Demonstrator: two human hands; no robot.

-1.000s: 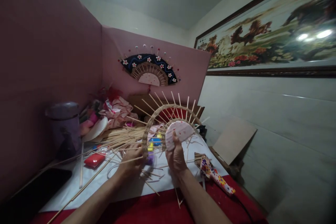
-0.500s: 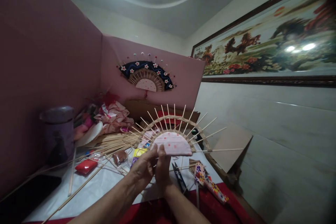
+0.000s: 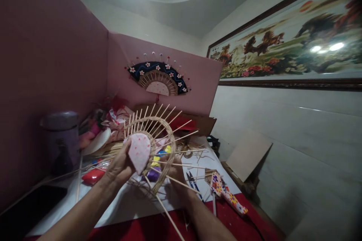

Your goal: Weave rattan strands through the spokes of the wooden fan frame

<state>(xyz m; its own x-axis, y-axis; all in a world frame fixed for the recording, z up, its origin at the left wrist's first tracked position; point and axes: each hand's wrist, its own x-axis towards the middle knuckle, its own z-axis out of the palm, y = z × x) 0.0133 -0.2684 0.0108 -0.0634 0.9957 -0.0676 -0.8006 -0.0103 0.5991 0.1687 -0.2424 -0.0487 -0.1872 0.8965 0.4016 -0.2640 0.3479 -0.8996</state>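
A half-round fan frame (image 3: 172, 137) of thin sticks and woven cord bands is held up over the table, tilted with its right side low. At its centre is a pale pink half-disc (image 3: 140, 150) with red dots. My left hand (image 3: 123, 163) is closed on the left edge of this half-disc, thumb in front. My right hand (image 3: 175, 167) is at the outer woven band on the right, its fingers curled and partly hidden behind the band and sticks. Small packets, a purple one (image 3: 154, 175) and a yellow one (image 3: 155, 162), lie behind the frame.
On the right lie black snips (image 3: 192, 181) and a flower-patterned glue gun (image 3: 226, 194). A red packet (image 3: 93, 176), a dark flat object (image 3: 34, 207) and a purple tumbler (image 3: 60, 143) are at left. A finished dark-blue fan (image 3: 158, 73) hangs on the pink board (image 3: 198, 79).
The fan frame has moved left and turned clockwise, its right side dropping. My left hand has moved left with the half-disc. My right hand has left the half-disc's lower edge for the outer band.
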